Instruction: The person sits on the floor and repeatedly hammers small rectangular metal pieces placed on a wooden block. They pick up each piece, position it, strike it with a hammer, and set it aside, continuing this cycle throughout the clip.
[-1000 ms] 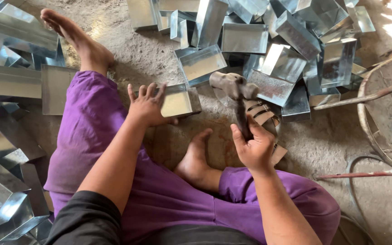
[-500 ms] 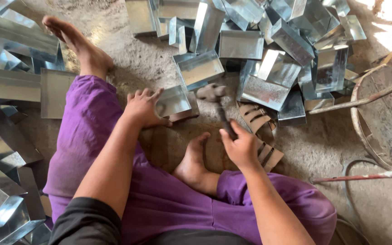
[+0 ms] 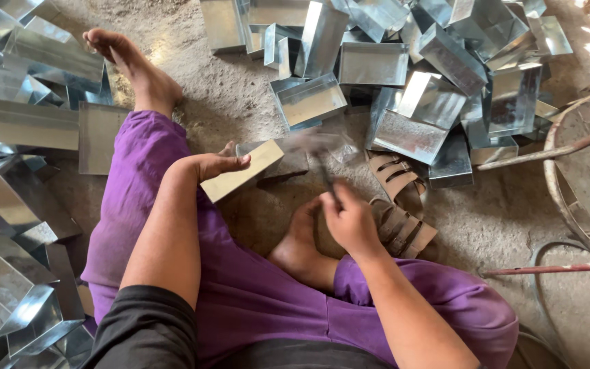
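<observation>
I sit on the ground in purple trousers. My left hand grips a folded sheet-metal tray by its near edge and holds it tilted on a low block. My right hand is closed around the handle of a hammer, whose head is blurred over the far end of the tray. My bare foot rests just below the tray, between both hands.
Several shiny sheet-metal trays are heaped ahead and to the right; more lie piled at the left. A brown sandal lies beside my right hand. A round rusty rim with rods stands at the right.
The hammer has swung from raised down onto the tray. My left hand shifted its hold to the tray's near edge and tilted it.
</observation>
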